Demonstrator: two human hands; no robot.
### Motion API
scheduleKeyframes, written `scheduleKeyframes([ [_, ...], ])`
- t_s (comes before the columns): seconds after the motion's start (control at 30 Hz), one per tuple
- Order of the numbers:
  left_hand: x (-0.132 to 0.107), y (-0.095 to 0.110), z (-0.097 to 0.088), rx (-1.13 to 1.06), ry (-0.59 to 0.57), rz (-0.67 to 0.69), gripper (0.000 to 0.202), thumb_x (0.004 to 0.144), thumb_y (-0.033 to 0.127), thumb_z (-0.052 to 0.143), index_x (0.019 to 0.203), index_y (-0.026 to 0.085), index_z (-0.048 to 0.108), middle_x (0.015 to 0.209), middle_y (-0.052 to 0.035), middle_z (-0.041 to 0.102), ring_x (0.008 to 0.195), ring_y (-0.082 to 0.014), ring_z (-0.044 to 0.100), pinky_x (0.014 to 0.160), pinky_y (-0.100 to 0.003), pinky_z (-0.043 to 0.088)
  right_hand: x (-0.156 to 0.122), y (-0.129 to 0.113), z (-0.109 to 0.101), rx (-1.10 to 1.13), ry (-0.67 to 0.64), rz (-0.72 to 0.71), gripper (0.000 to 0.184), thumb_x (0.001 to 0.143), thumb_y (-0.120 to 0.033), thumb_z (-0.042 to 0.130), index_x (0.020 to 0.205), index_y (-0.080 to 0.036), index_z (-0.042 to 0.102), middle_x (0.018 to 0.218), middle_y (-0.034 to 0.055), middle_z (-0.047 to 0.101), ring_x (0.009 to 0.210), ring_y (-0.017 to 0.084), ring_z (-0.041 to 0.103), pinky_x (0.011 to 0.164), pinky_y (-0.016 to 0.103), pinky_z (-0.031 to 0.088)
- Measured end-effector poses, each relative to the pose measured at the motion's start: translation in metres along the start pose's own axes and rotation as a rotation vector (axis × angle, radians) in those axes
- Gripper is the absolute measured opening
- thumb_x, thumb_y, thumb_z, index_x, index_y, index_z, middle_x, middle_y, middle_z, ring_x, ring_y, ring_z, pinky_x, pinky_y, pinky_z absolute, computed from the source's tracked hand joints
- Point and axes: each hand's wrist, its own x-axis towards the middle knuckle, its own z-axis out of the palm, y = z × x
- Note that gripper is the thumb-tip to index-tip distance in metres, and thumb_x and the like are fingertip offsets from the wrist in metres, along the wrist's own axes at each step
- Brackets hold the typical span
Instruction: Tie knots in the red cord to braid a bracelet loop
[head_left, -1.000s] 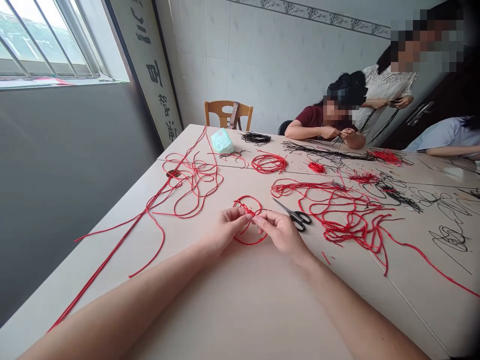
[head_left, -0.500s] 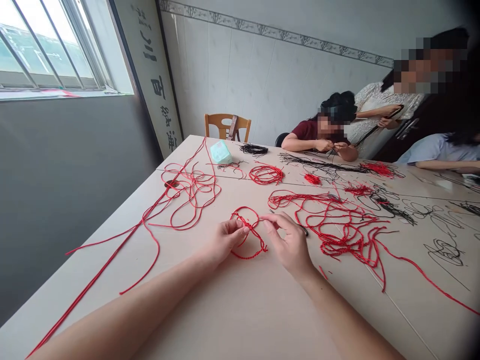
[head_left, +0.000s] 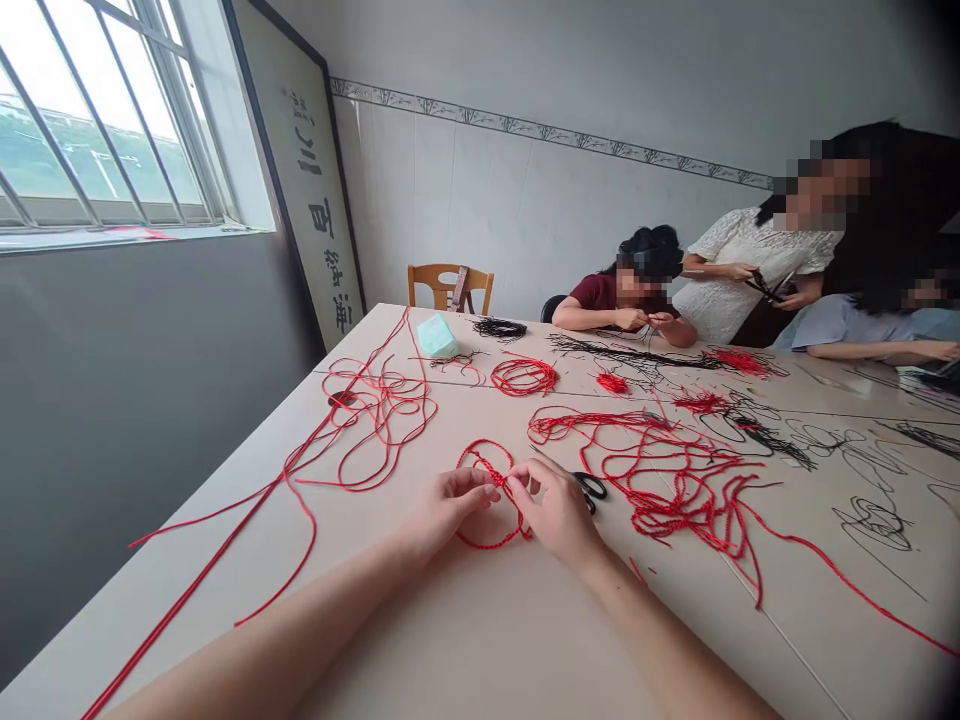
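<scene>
A loop of red braided cord (head_left: 486,462) lies on the pale table (head_left: 420,432), and both hands meet at it. My left hand (head_left: 450,507) pinches the cord from the left. My right hand (head_left: 556,512) closes on it from the right, with its fingertips nearly touching my left fingers. The fingers hide the crossing of the cord. Black-handled scissors (head_left: 590,487) lie just beyond my right hand, their blades partly hidden by it. A large tangle of red cord (head_left: 660,490) spreads to the right.
Long loose red cords (head_left: 375,405) trail left towards the table edge. Further off lie a red coil (head_left: 523,377), black cord (head_left: 495,327) and a pale green packet (head_left: 437,336). A seated co-worker's hands (head_left: 637,319) work at the far side, near a standing person (head_left: 742,275).
My right hand has moved left and closed on the loop, uncovering the scissors. The view has tilted upward, so the table sits lower in the picture.
</scene>
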Motion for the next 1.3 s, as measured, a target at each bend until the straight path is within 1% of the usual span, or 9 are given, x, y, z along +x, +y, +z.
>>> scheduleKeyframes([
  [0.2,0.013,-0.005,-0.004,-0.008,0.083,-0.049,0.028,0.075,0.043,0.062,0.077,0.015,0.065,0.074,-0.0025,0.06,0.071,-0.0116,0.051,0.07,-0.023,0.038,-0.001,0.003,0.005,0.12,0.004,0.096,0.01,0.082,-0.022,0.05,0.078,-0.018,0.057,0.074,0.0012,0.057,0.067,0.014,0.049,0.066,0.027,0.038],
  [0.37,0.031,-0.003,-0.015,0.018,0.065,-0.121,0.033,0.072,0.047,0.064,0.08,0.014,0.066,0.073,-0.003,0.059,0.065,-0.0105,0.047,0.064,-0.023,0.036,0.009,0.01,0.017,0.461,-0.055,0.41,0.017,0.081,-0.032,0.051,0.074,-0.017,0.057,0.066,-0.0003,0.055,0.061,0.013,0.048,0.059,0.025,0.038],
  [0.43,0.039,-0.003,-0.019,0.039,0.062,-0.122,0.035,0.07,0.047,0.065,0.078,0.013,0.065,0.072,-0.0029,0.058,0.064,-0.0106,0.046,0.063,-0.023,0.036,0.015,0.012,0.022,0.568,-0.06,0.463,0.018,0.079,-0.033,0.052,0.072,-0.017,0.057,0.064,-0.001,0.054,0.06,0.013,0.047,0.059,0.026,0.039],
  [0.57,0.052,-0.003,-0.024,0.051,0.068,-0.104,0.034,0.072,0.048,0.063,0.075,0.014,0.062,0.065,-0.0001,0.053,0.061,-0.0097,0.044,0.06,-0.022,0.034,0.024,0.015,0.026,0.623,-0.07,0.41,0.016,0.078,-0.034,0.055,0.072,-0.02,0.058,0.066,-0.001,0.056,0.064,0.015,0.049,0.062,0.029,0.041],
  [0.7,0.054,-0.004,-0.027,0.036,0.075,-0.076,0.033,0.074,0.047,0.061,0.074,0.014,0.06,0.065,0.0004,0.052,0.061,-0.0091,0.043,0.06,-0.021,0.033,0.031,0.021,0.027,0.653,-0.1,0.383,0.018,0.08,-0.036,0.055,0.078,-0.019,0.061,0.069,0.0004,0.056,0.065,0.015,0.048,0.063,0.029,0.04],
  [0.8,0.054,-0.005,-0.026,0.032,0.05,-0.052,0.031,0.076,0.044,0.061,0.077,0.013,0.061,0.068,-0.0004,0.055,0.063,-0.009,0.044,0.061,-0.021,0.034,0.033,0.026,0.029,0.765,-0.129,0.421,0.021,0.082,-0.039,0.053,0.081,-0.019,0.061,0.066,-0.0012,0.053,0.062,0.013,0.046,0.06,0.026,0.039],
  [0.93,0.054,-0.006,-0.025,0.073,0.026,-0.055,0.029,0.077,0.042,0.06,0.079,0.013,0.062,0.071,-0.0007,0.057,0.065,-0.0091,0.046,0.062,-0.021,0.035,0.033,0.029,0.029,0.908,-0.165,0.463,0.021,0.081,-0.038,0.057,0.084,-0.018,0.061,0.074,0.0002,0.057,0.071,0.014,0.051,0.068,0.026,0.041],
  [1.13,0.054,-0.01,-0.027,0.107,0.005,-0.077,0.031,0.073,0.042,0.065,0.082,0.013,0.063,0.079,-0.0044,0.063,0.07,-0.0124,0.052,0.066,-0.023,0.039,0.03,0.029,0.027,0.93,-0.194,0.536,0.018,0.078,-0.035,0.06,0.078,-0.017,0.059,0.069,0.0004,0.053,0.063,0.013,0.044,0.06,0.025,0.038],
  [1.3,0.052,-0.009,-0.026,0.096,-0.029,-0.064,0.029,0.076,0.041,0.061,0.083,0.014,0.063,0.082,-0.0058,0.065,0.074,-0.0148,0.056,0.072,-0.026,0.042,0.029,0.03,0.027,0.986,-0.196,0.533,0.017,0.08,-0.034,0.058,0.076,-0.018,0.062,0.068,-0.0003,0.053,0.063,0.012,0.043,0.061,0.025,0.037],
])
